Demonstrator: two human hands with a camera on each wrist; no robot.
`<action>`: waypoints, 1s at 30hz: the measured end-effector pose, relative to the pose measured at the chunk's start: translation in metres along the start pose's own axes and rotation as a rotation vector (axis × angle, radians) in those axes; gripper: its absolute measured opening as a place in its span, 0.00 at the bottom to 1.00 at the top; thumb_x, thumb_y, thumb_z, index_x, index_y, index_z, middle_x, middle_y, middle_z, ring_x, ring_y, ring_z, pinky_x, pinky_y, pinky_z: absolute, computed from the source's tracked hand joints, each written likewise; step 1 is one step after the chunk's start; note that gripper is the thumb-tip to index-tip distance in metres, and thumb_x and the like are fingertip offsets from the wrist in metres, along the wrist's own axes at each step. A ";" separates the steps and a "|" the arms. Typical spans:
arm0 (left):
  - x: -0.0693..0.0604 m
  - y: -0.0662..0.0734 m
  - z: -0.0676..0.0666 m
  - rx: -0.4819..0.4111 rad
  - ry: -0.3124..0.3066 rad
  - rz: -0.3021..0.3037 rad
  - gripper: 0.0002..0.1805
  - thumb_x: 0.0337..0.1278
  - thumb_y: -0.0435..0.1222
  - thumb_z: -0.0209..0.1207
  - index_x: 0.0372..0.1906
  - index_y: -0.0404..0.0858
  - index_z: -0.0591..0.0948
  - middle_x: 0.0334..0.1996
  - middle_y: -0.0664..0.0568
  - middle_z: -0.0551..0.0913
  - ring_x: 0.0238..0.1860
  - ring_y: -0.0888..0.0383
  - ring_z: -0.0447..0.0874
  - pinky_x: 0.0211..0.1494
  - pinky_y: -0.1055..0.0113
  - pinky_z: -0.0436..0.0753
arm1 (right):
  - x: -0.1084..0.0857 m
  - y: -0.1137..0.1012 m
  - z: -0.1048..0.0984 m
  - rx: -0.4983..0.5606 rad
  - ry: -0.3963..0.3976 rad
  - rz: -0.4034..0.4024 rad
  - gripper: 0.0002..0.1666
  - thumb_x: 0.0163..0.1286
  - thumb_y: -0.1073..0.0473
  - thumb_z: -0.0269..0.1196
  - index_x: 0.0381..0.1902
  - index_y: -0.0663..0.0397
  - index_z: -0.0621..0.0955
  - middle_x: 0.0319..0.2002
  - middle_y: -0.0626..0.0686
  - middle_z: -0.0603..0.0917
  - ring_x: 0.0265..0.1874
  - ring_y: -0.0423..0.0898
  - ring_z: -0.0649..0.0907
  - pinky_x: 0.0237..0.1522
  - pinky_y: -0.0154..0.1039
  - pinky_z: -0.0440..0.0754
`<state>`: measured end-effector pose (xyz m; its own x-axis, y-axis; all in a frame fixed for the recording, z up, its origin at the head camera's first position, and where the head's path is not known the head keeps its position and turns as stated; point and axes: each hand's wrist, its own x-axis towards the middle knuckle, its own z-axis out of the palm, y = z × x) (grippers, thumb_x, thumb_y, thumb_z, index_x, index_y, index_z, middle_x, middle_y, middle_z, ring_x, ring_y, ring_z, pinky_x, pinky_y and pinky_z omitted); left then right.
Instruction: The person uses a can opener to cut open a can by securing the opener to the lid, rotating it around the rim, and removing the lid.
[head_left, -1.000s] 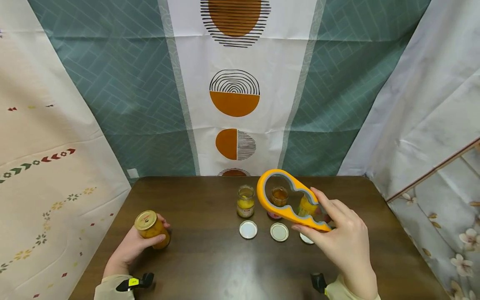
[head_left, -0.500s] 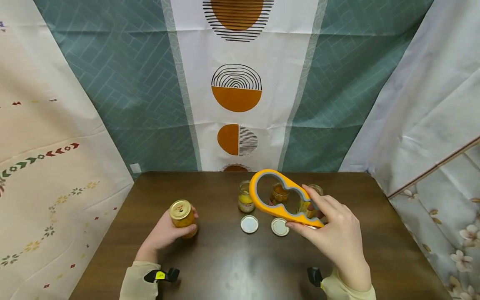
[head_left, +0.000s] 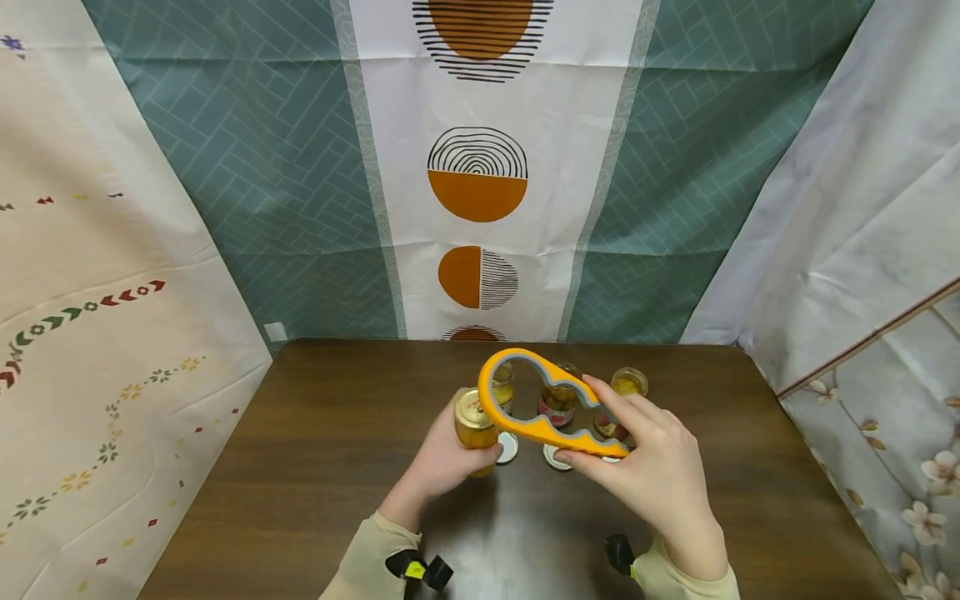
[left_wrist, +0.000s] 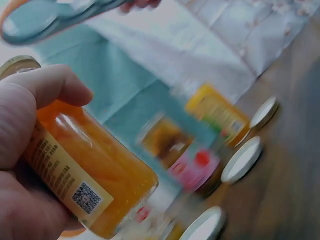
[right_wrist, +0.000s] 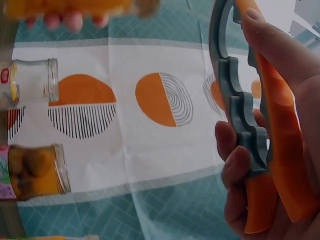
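Observation:
My left hand [head_left: 433, 462] grips an upright glass jar [left_wrist: 105, 170] of orange fruit with a gold lid [head_left: 473, 410], lifted over the table. A paper label with a square code shows on its side in the left wrist view. In my right hand [head_left: 660, 471] is an orange jar opener [head_left: 540, 431] with a grey scalloped inner edge, held by its handle ends between thumb and fingers. Its loop overlaps the gold lid in the head view, but the left wrist view shows a gap between them.
Behind the hands stand three lidless jars: one with yellow contents [head_left: 503, 390], one with a pink label [head_left: 557, 408], and one at the right [head_left: 628, 382]. Loose lids lie before them, including a white lid [head_left: 507, 448]. The brown table [head_left: 337, 433] meets a hanging curtain [head_left: 315, 208] behind.
My left hand has carried the jar rightward from the table's left side to beside the jar opener. My right hand has shifted slightly left with the opener.

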<state>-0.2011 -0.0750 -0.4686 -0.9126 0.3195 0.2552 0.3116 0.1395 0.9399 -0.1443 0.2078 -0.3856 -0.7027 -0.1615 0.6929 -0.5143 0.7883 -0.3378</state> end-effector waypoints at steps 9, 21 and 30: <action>0.006 0.003 0.047 -0.076 -0.179 0.151 0.42 0.53 0.28 0.75 0.70 0.41 0.67 0.60 0.49 0.80 0.58 0.53 0.82 0.64 0.59 0.81 | -0.008 -0.008 0.011 0.036 -0.141 0.011 0.52 0.44 0.28 0.84 0.68 0.34 0.84 0.32 0.34 0.79 0.25 0.35 0.72 0.27 0.37 0.73; 0.005 0.007 0.052 0.098 -0.207 0.244 0.43 0.52 0.29 0.75 0.72 0.36 0.67 0.63 0.48 0.79 0.62 0.55 0.80 0.68 0.59 0.78 | -0.008 -0.010 0.008 0.040 -0.317 0.086 0.47 0.52 0.24 0.78 0.69 0.28 0.83 0.32 0.34 0.79 0.26 0.34 0.73 0.27 0.36 0.72; 0.009 0.010 0.051 0.102 -0.159 0.221 0.42 0.48 0.28 0.76 0.69 0.36 0.69 0.57 0.48 0.82 0.56 0.57 0.81 0.64 0.60 0.80 | -0.005 -0.015 0.011 -0.021 -0.283 0.046 0.47 0.62 0.29 0.75 0.74 0.41 0.81 0.30 0.39 0.78 0.26 0.34 0.73 0.31 0.39 0.73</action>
<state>-0.1928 -0.0231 -0.4685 -0.7689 0.4945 0.4052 0.5309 0.1405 0.8357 -0.1385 0.1905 -0.3913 -0.8361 -0.2823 0.4705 -0.4703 0.8103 -0.3496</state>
